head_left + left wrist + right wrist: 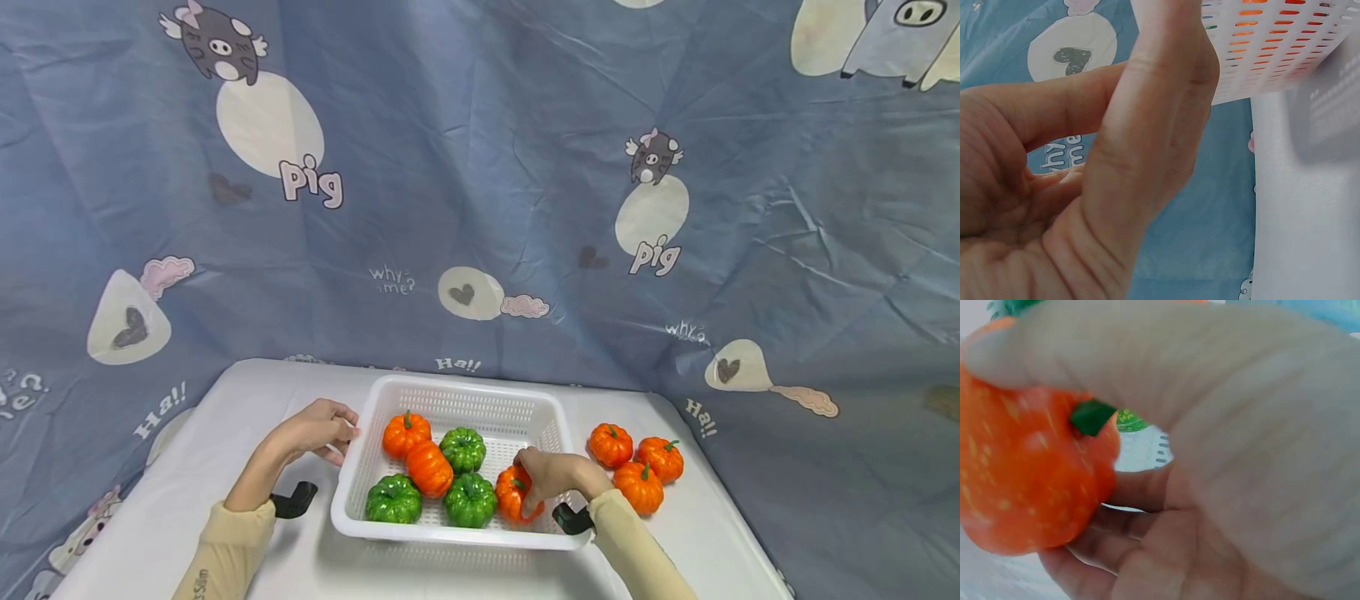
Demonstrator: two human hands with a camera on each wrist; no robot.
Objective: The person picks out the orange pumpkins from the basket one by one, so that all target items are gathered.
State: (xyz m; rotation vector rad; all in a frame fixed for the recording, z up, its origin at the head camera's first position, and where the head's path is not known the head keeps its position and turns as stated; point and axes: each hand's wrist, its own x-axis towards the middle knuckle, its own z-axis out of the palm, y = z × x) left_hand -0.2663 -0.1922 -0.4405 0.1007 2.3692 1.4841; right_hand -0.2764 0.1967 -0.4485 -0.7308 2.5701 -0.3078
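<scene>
My right hand (pixel 553 475) grips an orange toy pumpkin (pixel 511 493) inside the right end of a white plastic basket (pixel 457 533). In the right wrist view, thumb and fingers curl around the same pumpkin (pixel 1035 469), whose green stem shows. At the basket's left rim, my left hand (pixel 318 427) has loosely bent fingers that hold nothing; whether they touch the rim is unclear. Two more orange pumpkins (pixel 429 469) and several green pumpkins (pixel 470 500) lie in the basket. The left wrist view shows the slotted basket wall (pixel 1260 47) beyond the hand.
Three orange pumpkins (pixel 637 489) sit together on the white table (pixel 705 542), right of the basket. A blue cloth (pixel 480 208) with printed pigs hangs behind the table and at its sides. Each wrist carries a black mount (pixel 295 500).
</scene>
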